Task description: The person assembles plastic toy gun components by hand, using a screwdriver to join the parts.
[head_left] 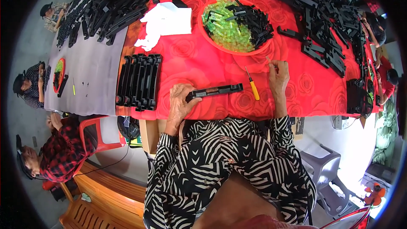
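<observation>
My left hand (180,99) is closed around one end of a long black plastic part (216,90), which lies crosswise near the table's front edge. A short reddish-brown strip shows in its middle. To the right of it lies a small screwdriver (253,88) with a yellow handle, its tip pointing away from me. My right hand (278,75) is beyond and right of the screwdriver, fingers curled in a pinch; what they hold, if anything, is too small to make out. An orange-red basin (231,52) ahead holds clear yellow-green pieces (227,27) and small black pieces (254,21).
Black parts stand in a neat row (139,82) at left. Large heaps of similar parts lie far left (114,8) and far right (322,21). A white cloth or paper (169,20) lies beside the basin. Co-workers sit along both sides; a grey chair (326,174) stands at lower right.
</observation>
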### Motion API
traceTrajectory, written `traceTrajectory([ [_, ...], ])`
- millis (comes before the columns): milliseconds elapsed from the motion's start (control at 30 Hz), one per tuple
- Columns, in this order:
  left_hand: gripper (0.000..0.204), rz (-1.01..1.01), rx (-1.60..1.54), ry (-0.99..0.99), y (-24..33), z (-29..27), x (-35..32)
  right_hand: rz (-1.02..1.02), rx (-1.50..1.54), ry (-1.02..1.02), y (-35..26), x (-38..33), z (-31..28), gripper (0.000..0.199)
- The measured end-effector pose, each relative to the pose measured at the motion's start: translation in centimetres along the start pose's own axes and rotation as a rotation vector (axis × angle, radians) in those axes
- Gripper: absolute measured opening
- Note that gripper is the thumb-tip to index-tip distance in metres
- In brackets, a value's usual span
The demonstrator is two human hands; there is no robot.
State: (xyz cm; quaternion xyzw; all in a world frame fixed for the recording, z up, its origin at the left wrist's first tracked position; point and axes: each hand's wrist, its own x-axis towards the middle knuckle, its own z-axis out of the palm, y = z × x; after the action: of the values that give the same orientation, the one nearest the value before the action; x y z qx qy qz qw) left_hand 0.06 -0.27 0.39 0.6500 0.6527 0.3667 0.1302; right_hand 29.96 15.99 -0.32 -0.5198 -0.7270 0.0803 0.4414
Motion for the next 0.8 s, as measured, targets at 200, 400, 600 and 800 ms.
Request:
traceTrajectory([
  [200, 0.034, 0.009, 0.018, -0.002, -0.5, 0.4, -0.1, -0.052, 0.094, 0.017, -3.0, 2.0, -0.2, 0.011],
  [400, 0.031, 0.024, 0.007, 0.037, -0.1, 0.5, 0.2, -0.077, 0.118, 0.028, -5.3, 4.4, 2.7, 0.014],
  [600, 0.034, 0.044, 0.014, 0.038, -0.3, 0.9, 0.8, -0.058, 0.002, 0.172, -3.0, 6.7, 3.3, 0.017],
  [800, 0.034, 0.106, -0.059, 0.116, -0.8, 0.8, -0.8, -0.075, -0.319, 0.055, -2.3, 8.2, 3.7, 0.035],
])
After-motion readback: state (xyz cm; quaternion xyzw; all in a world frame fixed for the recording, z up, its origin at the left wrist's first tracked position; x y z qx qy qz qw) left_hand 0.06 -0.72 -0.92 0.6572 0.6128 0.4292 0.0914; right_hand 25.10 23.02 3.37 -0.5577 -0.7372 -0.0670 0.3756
